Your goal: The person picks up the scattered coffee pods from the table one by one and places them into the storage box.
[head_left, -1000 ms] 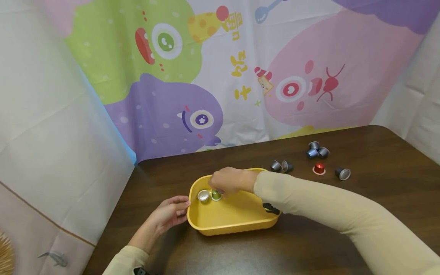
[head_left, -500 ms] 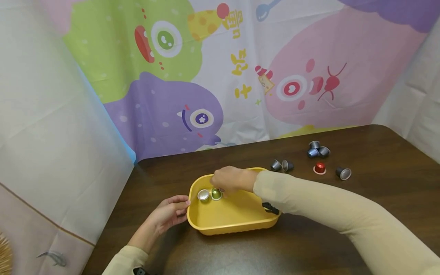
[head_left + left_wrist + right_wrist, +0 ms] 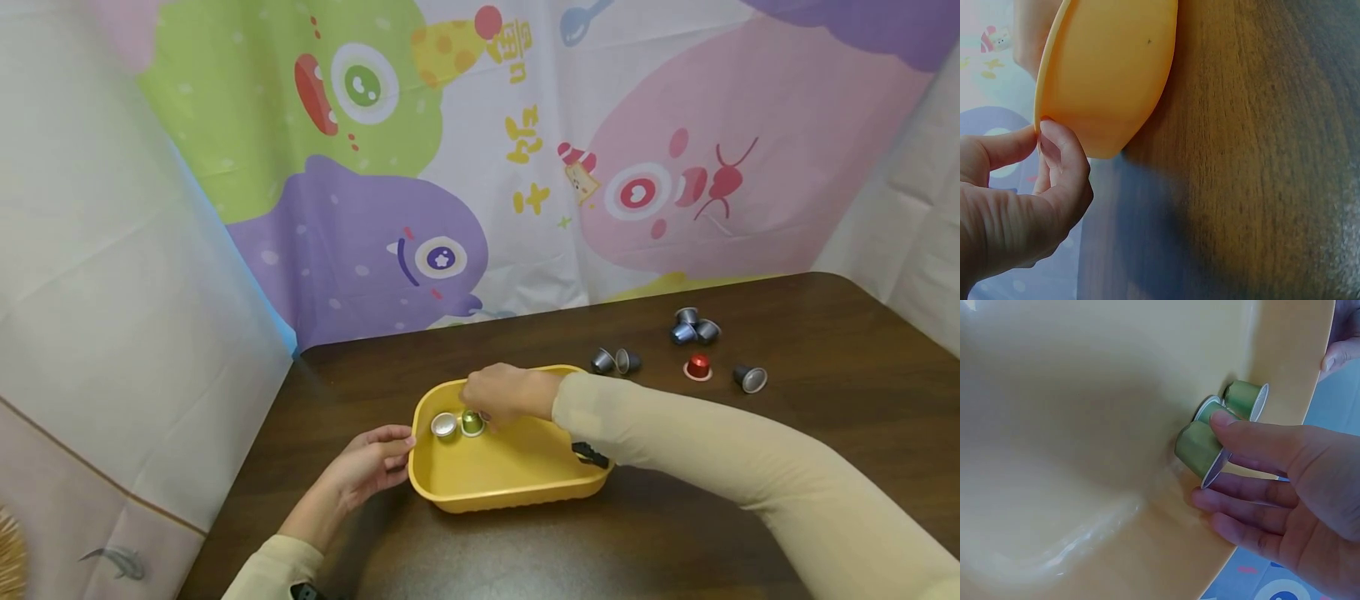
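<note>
A yellow plastic tub (image 3: 517,500) stands on the table. At its left end my left hand (image 3: 367,468) pinches the rim between thumb and fingers, as the left wrist view also shows. My right hand (image 3: 501,393) reaches down into the tub's far left part. In the right wrist view its thumb and fingers hold a green coffee capsule (image 3: 1197,449), whose foil lid faces the fingers. Right by the thumb tip is a second green capsule (image 3: 1207,407), partly covered. A third green capsule (image 3: 1244,399) lies beside it, close to the tub wall.
On the brown table (image 3: 525,558), right of the tub, are two dark grey capsules (image 3: 602,361), a red capsule (image 3: 698,365), another dark capsule (image 3: 750,378) and a cluster of three grey-blue ones (image 3: 683,333). A cartoon-printed cloth (image 3: 540,275) hangs behind the table.
</note>
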The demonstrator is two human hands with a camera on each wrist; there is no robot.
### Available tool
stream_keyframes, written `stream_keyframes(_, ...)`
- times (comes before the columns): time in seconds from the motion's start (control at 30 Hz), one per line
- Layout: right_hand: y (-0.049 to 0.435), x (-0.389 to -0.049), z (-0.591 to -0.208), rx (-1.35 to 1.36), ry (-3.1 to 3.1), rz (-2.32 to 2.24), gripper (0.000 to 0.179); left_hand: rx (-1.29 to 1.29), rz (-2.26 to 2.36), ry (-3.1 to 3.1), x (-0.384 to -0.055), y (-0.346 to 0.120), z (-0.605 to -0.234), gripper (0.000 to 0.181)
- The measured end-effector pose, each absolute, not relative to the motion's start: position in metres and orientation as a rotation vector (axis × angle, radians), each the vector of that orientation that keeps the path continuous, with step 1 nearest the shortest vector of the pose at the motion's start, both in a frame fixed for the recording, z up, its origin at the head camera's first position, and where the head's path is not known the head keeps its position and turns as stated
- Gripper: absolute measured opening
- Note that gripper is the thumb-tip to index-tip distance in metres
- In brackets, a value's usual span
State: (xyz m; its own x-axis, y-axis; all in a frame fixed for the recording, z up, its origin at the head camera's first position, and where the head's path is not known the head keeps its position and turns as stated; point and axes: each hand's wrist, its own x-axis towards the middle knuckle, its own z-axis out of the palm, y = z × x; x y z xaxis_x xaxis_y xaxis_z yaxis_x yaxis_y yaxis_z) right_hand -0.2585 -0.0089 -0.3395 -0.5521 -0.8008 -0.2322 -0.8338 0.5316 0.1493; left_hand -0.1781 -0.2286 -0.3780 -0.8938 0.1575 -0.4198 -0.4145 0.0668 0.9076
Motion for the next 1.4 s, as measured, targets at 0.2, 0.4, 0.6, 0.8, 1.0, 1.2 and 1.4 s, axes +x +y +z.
stream_keyframes(0.2,-0.010,-0.256,-0.339,-1.389,2.646,0.418,0.022,-0.254,1.885,1.937,-0.178,-0.229,-0.378,0.026)
stream_keyframes(0.4,-0.010,-0.253,-0.338,-1.370,2.665,0.417,0.018,-0.279,1.885,1.944,-0.178,-0.228,-0.378,0.024)
stream_keyframes(0.6,-0.008,-0.254,-0.338,-1.373,2.654,0.406,0.018,-0.285,1.870,1.964,-0.178,-0.226,-0.377,0.030)
stream_keyframes(0.8,-0.007,-0.255,-0.331,-1.366,2.628,0.366,0.018,-0.282,1.877,1.955,-0.177,-0.226,-0.377,0.025)
stream_keyframes(1.0,-0.002,-0.252,-0.317,-1.323,2.601,0.272,0.027,-0.265,1.882,1.956,-0.176,-0.226,-0.376,0.022)
stream_keyframes(1.2,0.008,-0.250,-0.305,-1.344,2.545,0.224,0.038,-0.250,1.890,1.957,-0.177,-0.228,-0.379,0.019)
stream_keyframes(1.4,0.031,-0.250,-0.295,-1.397,2.501,0.029,0.032,-0.237,1.886,1.969,-0.176,-0.227,-0.378,0.019)
